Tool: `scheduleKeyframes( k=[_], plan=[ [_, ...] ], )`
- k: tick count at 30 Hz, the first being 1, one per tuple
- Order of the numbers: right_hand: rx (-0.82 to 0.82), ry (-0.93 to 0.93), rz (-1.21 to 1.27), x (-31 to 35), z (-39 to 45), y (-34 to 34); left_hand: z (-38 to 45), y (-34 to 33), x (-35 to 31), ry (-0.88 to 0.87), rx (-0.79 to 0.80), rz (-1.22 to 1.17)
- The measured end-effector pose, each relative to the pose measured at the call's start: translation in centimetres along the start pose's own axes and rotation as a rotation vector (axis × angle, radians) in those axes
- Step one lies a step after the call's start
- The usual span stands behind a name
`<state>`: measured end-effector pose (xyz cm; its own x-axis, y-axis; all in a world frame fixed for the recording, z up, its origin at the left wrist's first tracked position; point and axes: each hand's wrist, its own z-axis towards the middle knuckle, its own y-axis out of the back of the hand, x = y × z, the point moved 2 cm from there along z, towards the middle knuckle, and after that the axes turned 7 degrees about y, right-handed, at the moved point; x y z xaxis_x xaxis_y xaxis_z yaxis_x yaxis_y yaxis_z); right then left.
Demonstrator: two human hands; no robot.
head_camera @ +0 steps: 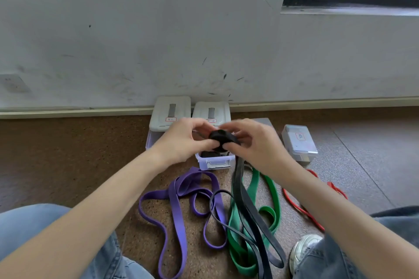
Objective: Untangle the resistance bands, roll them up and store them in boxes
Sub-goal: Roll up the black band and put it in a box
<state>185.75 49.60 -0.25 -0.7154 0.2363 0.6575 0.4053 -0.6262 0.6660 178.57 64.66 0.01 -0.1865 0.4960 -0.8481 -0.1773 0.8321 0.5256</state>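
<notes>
Both hands are meeting in the air just above the open box — the left hand and the right hand are each pinching the rolled part of the black band between thumb and fingertips, holding a tight coil between them. From that coil the unrolled tail is hanging down past the right wrist and trailing over the floor toward the person's knees.

The band is looking light, soft and rubbery; it will likely spring open if the pinch is slackening, so the best hold is probably across the flat faces of the coil, with a thumb pressing on the outermost wrap.

The open box is sitting on the floor right below the hands, with something dark already lying in it. Behind it, against the wall, two white lids are leaning beside each other, and a closed clear box is resting to the right.

Nearer the person, the black tail is crossing over the green band and a thinner dark loop is lying over the purple band — these overlaps may be snagging the tail as rolling goes on. A red band is lying apart at the right, partly hidden by the right forearm.
</notes>
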Motion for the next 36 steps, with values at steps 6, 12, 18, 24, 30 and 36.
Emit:
scheduleKeyframes(
  k=[6, 12, 18, 24, 30, 36],
  plan=[
    [-0.189, -0.177, 0.694, 0.0, 0.4, 1.7, -0.1, 1.4, -0.9, 0.076, 0.036, -0.550],
    [-0.215, -0.139, 0.515, 0.2, 0.2, 1.0, 0.2, -0.4, -0.4, 0.157, 0.057, -0.831],
    [0.028, 0.080, -0.046, 0.8, -0.1, 0.5, 0.1, -0.7, 0.4, 0.101, 0.115, -0.083],
    [-0.137, -0.145, 0.441, 0.3, 0.5, 1.8, 0.1, 0.9, -0.3, 0.124, 0.009, -0.385],
    [-0.131, -0.141, 0.552, 0.7, -0.2, 0.1, 0.0, 0.5, -0.9, 0.167, -0.068, -0.681],
    [-0.170, -0.149, 0.539, 0.3, -0.6, 0.2, -0.4, -1.1, -0.2, 0.213, 0.044, -0.736]
  ],
)
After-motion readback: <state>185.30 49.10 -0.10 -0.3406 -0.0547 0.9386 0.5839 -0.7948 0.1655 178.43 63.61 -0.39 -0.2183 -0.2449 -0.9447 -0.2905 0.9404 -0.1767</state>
